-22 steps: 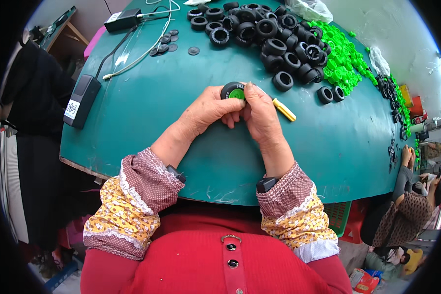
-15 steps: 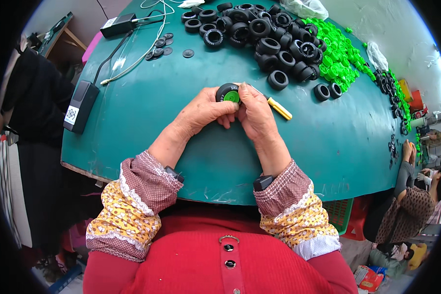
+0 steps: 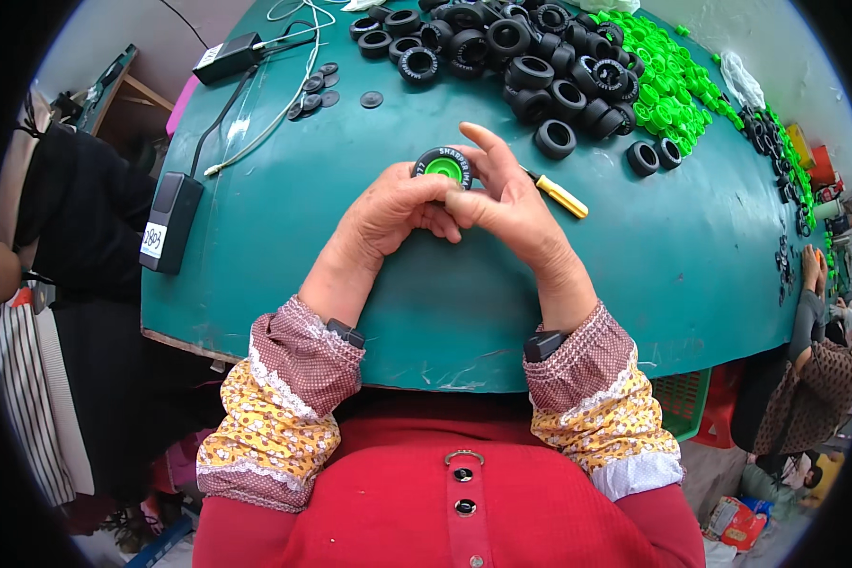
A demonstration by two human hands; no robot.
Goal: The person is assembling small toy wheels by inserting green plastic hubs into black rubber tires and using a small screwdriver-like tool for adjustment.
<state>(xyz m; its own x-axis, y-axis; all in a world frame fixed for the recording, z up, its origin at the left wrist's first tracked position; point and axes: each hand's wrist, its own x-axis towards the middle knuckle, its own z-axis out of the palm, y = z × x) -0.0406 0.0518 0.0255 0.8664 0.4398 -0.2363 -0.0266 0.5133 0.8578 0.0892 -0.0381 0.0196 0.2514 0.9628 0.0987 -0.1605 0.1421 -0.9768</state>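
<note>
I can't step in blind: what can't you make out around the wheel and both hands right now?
Head view only:
- Wheel: its lower part and back are covered by the left hand and right hand.
- Fingertips behind the wheel: hidden, so the exact grip is unclear.
- Screwdriver: its tip is hidden behind the right hand.
- Tyre pile: cut off by the top edge.
- Green hubs: too small to count.
</note>
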